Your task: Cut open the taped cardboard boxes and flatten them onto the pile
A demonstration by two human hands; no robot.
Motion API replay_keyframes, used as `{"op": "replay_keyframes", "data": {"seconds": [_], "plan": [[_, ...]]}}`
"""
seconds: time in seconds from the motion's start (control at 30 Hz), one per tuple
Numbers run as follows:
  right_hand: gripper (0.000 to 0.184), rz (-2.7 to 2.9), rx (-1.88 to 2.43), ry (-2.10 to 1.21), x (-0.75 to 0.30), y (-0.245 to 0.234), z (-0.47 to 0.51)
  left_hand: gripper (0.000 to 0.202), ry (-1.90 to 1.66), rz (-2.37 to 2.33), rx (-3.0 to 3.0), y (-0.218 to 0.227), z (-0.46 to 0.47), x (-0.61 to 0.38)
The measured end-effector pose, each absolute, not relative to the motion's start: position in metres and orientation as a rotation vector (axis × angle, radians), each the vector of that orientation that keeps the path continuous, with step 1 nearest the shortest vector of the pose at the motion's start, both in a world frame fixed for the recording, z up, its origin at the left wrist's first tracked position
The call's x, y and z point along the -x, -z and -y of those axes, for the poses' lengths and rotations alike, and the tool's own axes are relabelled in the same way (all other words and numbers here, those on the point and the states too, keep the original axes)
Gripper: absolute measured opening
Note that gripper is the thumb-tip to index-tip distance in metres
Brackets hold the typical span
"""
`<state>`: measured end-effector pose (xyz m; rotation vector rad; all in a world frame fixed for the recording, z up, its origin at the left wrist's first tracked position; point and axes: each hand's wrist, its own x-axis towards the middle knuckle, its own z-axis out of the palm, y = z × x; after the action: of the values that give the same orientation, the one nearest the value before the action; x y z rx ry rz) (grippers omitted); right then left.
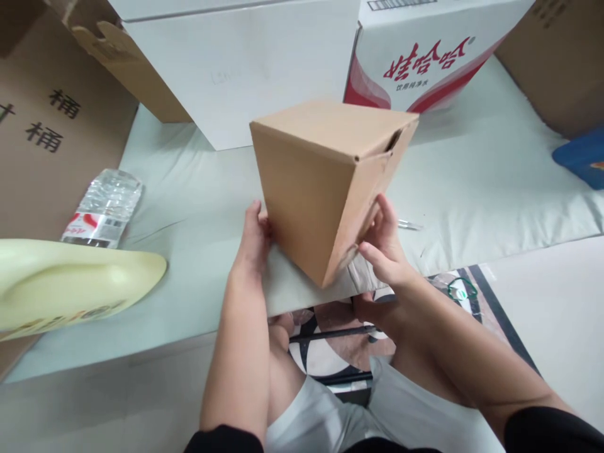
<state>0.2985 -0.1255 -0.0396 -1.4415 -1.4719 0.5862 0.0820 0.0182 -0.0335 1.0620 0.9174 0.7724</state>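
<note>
Watching the left hand [255, 236] and right hand [384, 242] curled against a tilted cardboard box [302, 195], I'm kinda thinking one slack grip could tumble it off the near edge of the table [472, 195].

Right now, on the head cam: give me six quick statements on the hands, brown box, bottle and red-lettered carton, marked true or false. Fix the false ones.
1. The left hand and right hand both touch the brown box. True.
2. The clear bottle is left of the brown box. True.
3. The left hand touches the clear bottle. False: it touches the brown box; the bottle is farther left.
4. The brown box's visible sides carry red lettering. False: they show none; it is on the red-lettered carton behind.
5. A dark gap shows near the brown box's upper right edge. True.
6. The right hand is on the red-lettered carton. False: it is at the brown box's right side.
</note>
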Motion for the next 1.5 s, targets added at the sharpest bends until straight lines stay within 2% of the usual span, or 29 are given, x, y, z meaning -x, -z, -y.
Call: {"op": "replay_keyframes", "data": {"seconds": [0.13,0.4,0.47,0.53,0.67,0.83,0.93,1.03,1.13,1.27,1.4,1.5], "plan": [[0.083,1.338,1.344,-0.668,-0.299,0.033,0.127,0.073,-0.679,-0.878,-1.131,0.031,-0.011,-0.078],[0.078,1.263,1.294,-0.768,-0.297,0.026,0.122,0.045,-0.526,-1.103,-1.047,0.038,0.003,-0.083],[0.078,1.238,1.322,-0.754,-0.298,0.029,0.120,0.036,-0.622,-1.286,-1.161,0.040,0.003,-0.087],[0.082,1.221,1.367,-0.777,-0.297,0.032,0.119,0.031,-0.892,-1.421,-1.325,0.040,0.003,-0.089],[0.095,1.204,1.314,-0.878,-0.289,0.032,0.116,0.050,-1.411,-1.106,-1.512,0.026,0.007,-0.089],[0.082,1.286,1.186,-1.005,-0.279,0.029,0.117,0.036,-1.410,-0.810,-1.743,0.009,0.011,-0.088],[0.062,1.420,1.324,-0.827,-0.289,0.030,0.118,0.031,-1.452,-0.791,-1.711,0.009,0.010,-0.087],[0.036,1.487,1.665,-0.383,-0.313,0.037,0.117,0.030,-1.454,-0.775,-1.696,0.011,0.010,-0.086],[0.036,1.458,2.043,-0.102,-0.340,0.049,0.115,0.030,-1.437,-0.790,-1.696,0.013,0.012,-0.086],[0.028,1.524,2.270,-0.108,-0.366,0.059,0.116,0.033,-1.442,-0.778,-1.685,0.012,0.015,-0.088],[0.020,1.288,2.101,-0.057,-0.375,0.042,0.117,0.036,-1.463,-0.795,-1.706,0.013,0.018,-0.091],[0.021,1.036,1.559,0.053,-0.363,0.008,0.118,0.043,-1.467,-0.839,-1.778,0.018,0.017,-0.092]]}}
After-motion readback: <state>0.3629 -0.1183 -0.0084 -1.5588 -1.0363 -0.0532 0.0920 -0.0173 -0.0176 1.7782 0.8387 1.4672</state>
